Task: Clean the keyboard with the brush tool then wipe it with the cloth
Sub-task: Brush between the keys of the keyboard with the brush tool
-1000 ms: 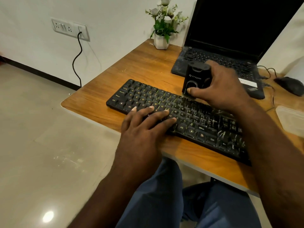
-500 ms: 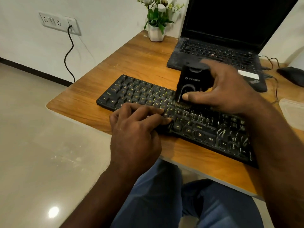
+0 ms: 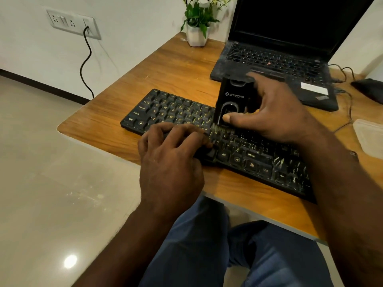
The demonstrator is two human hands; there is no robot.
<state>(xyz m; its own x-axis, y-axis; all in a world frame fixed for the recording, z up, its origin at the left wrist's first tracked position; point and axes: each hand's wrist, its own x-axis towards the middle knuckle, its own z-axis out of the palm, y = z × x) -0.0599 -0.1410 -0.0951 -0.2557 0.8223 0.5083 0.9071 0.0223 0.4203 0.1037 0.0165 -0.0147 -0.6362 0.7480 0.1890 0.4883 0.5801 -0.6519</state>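
While the right hand (image 3: 275,114) pinches the black block-shaped plastic brush tool (image 3: 234,98), thumb on its front and fingers round the back, its pale bristles (image 3: 217,128) touch the mid rows of the black full-size keyboard (image 3: 172,112), so step 1, brushing, is in hand. The left hand (image 3: 172,154) rests on the keyboard's near-left keys, fingers loosely bent and together, tips pressing down, gripping nothing; prob. steadying the board.

Grey dust streaks show at the keyboard's right end, so I'd judge brushing not finished. Next move prob. calls for dragging the bristles along the rows toward that end w/ light pressure, the left hand stopping any slide. Cloth isn't in view; step 2 needs it found first.

The keyboard lies aslant on a brown wood-grain table (image 3: 165,69), near its front edge. Behind the keyboard: open black laptop (image 3: 279,59) and white pot w/ green plant (image 3: 195,36). Right of it: black mouse (image 3: 369,90), clear plastic tub (image 3: 369,139). Left of it, past the table: glossy beige floor tiles (image 3: 51,162), white wall socket plate (image 3: 72,23) w/ 1 black cable (image 3: 86,65).
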